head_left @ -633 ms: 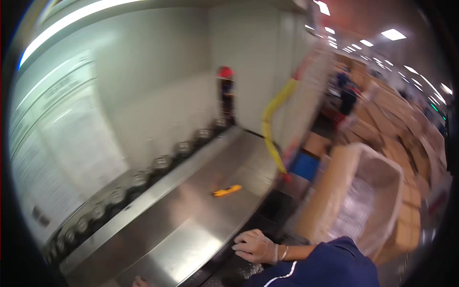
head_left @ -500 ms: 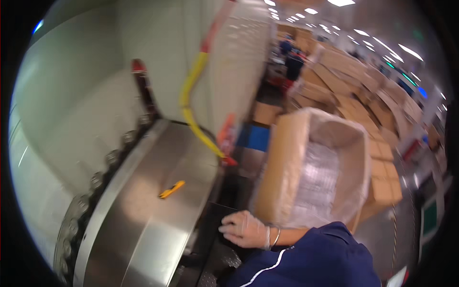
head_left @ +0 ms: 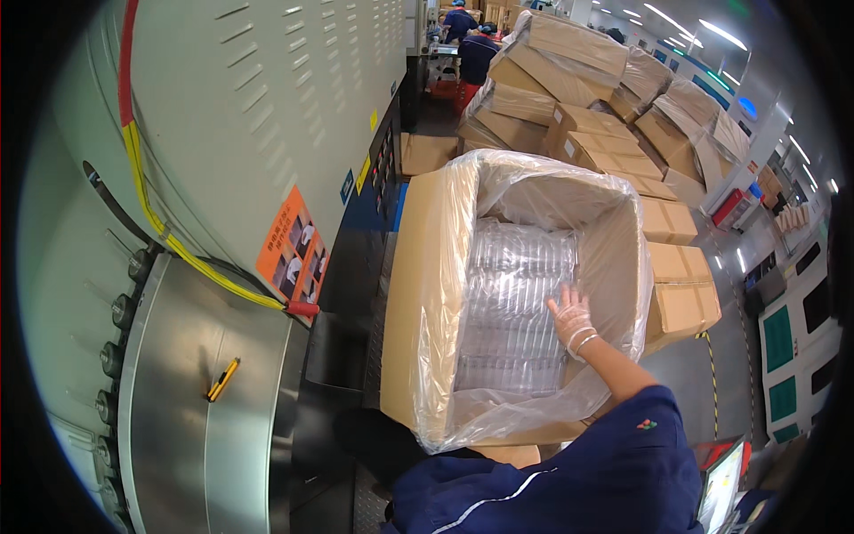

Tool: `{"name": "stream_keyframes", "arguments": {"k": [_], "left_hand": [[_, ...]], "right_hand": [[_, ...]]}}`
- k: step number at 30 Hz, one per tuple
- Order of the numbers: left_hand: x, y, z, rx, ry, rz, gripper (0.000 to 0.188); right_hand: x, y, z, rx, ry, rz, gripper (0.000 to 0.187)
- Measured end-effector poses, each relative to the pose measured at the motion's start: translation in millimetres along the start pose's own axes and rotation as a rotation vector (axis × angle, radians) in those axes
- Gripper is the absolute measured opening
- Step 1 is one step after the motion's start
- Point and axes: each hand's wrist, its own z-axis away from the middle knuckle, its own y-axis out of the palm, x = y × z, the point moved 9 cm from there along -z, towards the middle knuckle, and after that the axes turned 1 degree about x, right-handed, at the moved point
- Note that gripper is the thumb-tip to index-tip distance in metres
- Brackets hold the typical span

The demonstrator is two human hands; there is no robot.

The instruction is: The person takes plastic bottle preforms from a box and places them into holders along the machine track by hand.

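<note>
My right hand (head_left: 572, 322), in a thin clear glove, reaches into a large carton (head_left: 409, 294) from its right side. Its fingers are spread and hold nothing, lying at the right edge of clear plastic pieces (head_left: 516, 303) packed in rows. Whether they press on these or hover just above is hard to tell. A clear plastic bag (head_left: 440, 356) lines the carton and folds over its rim. My left hand is out of view.
A yellow utility knife (head_left: 222, 380) lies on a steel machine surface (head_left: 169, 356) at left. A yellow-and-red hose (head_left: 142, 191) hangs over that surface's far end. Taped cartons (head_left: 680, 285) stand behind and right of the open one. Two people work far back.
My view has swung right, bringing the carton to the middle. My right hand has gone from beside the steel surface into the carton, and its fingers have spread.
</note>
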Motion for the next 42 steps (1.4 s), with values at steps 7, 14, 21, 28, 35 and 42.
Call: {"name": "stream_keyframes", "arguments": {"k": [7,14,21,28,35,42], "left_hand": [[8.0,13.6,11.0,-0.071,0.070,0.022,0.044],[2.7,12.1,11.9,-0.022,0.065,0.011,0.043],[-9.3,-1.1,11.3,-0.054,0.099,0.042,0.044],[-252.7,-78.6,106.3,0.683,0.463,1.199,0.040],[-450.0,-139.8,266.8,1.707,0.706,1.737,0.094],[-459.9,-99.5,315.7,2.033,-0.021,1.604,0.021]], "right_hand": [[28.3,86.9,-30.4,-0.158,-0.914,0.518,0.027],[38.5,64.5,-28.2,-0.314,-1.225,0.440,0.009],[25.8,46.2,-61.3,-0.096,-0.920,0.239,0.007],[20.9,-114.9,-23.7,-0.367,0.124,-1.481,0.037],[201.9,-171.5,130.4,0.222,-0.711,-1.313,0.094],[203.4,-148.8,133.6,0.433,-0.746,-1.005,0.104]]}}
